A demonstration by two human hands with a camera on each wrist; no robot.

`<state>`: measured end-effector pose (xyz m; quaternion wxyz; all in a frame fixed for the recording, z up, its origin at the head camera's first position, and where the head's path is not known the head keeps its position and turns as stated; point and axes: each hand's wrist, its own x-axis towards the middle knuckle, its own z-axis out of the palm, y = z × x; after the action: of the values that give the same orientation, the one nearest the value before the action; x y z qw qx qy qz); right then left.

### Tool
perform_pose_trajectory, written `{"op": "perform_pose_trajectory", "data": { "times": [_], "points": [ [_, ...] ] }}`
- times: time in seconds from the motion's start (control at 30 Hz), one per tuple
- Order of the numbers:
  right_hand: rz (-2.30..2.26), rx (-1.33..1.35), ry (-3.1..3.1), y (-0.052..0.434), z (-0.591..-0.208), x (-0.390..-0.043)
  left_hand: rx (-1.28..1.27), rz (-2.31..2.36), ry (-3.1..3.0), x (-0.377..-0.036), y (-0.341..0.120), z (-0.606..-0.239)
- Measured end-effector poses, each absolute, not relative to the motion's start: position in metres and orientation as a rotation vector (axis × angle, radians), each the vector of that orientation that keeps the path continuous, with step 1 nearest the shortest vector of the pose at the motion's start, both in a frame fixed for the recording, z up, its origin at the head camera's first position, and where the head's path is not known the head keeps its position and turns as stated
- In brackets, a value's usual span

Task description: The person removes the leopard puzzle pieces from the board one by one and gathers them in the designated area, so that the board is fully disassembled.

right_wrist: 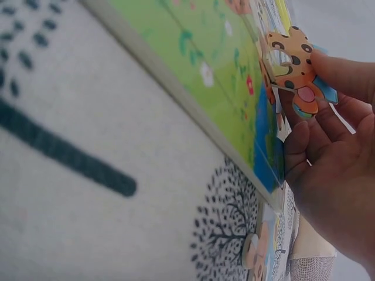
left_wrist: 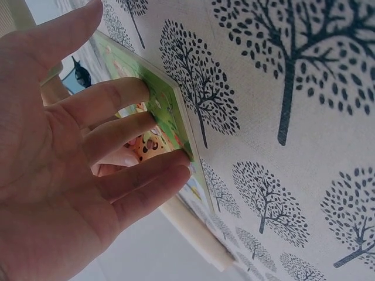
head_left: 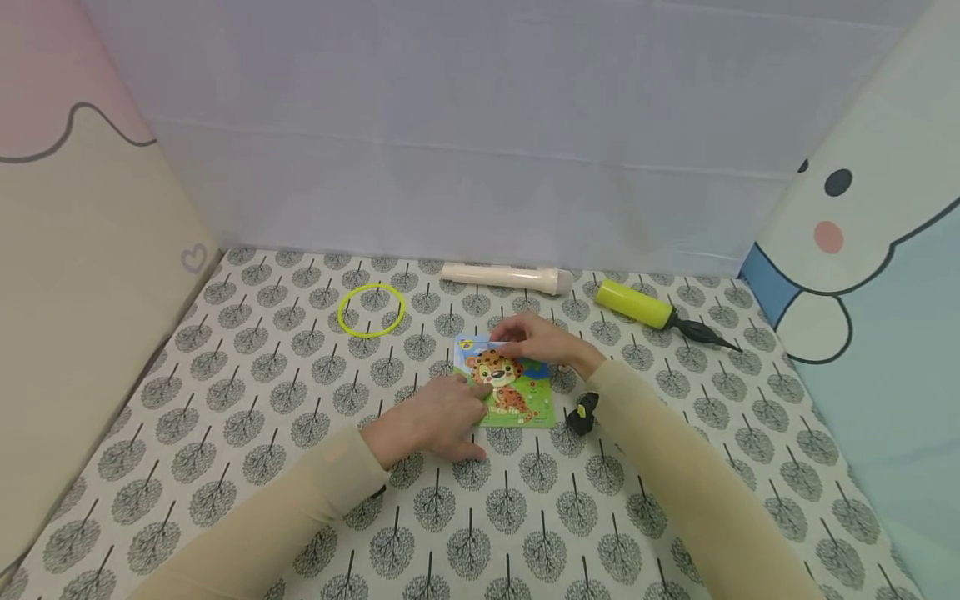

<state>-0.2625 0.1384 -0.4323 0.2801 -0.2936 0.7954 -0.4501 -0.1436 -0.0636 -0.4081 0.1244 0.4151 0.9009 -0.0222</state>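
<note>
A square jigsaw puzzle board point(head_left: 536, 408) with a cartoon leopard on green grass lies flat at the middle of the table. My right hand point(head_left: 543, 340) is over its far right part. In the right wrist view, this hand point(right_wrist: 337, 140) pinches a spotted orange puzzle piece point(right_wrist: 297, 55) with a leopard ear between thumb and fingers, tilted up from the board point(right_wrist: 234, 88). My left hand point(head_left: 446, 417) touches the board's left side with its fingertips. Seen in the left wrist view, its fingers point(left_wrist: 120, 137) are extended and loosely spread, gripping nothing.
A yellow ring point(head_left: 342, 315) lies back left. Near the back wall is a white microphone-shaped stick point(head_left: 495, 276). A yellow-green hand pump point(head_left: 636, 304) with black nozzle lies back right. A small black object point(head_left: 581, 417) sits beside the right forearm.
</note>
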Motion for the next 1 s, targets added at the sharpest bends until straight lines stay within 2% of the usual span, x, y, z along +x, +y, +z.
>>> {"op": "perform_pose_trajectory", "data": {
  "times": [0.33,0.7,1.0],
  "points": [
    [-1.255,-0.791,2.12,0.142,-0.442,-0.266,1.23,-0.069,2.638,-0.143,-0.064,-0.408],
    [-1.194,-0.79,2.141,0.137,-0.429,-0.259,1.206,-0.064,2.603,-0.145,-0.064,-0.407],
    [-1.119,-0.82,2.235,0.14,-0.439,-0.263,1.267,-0.026,2.598,-0.152,-0.061,-0.409]
  ]
}}
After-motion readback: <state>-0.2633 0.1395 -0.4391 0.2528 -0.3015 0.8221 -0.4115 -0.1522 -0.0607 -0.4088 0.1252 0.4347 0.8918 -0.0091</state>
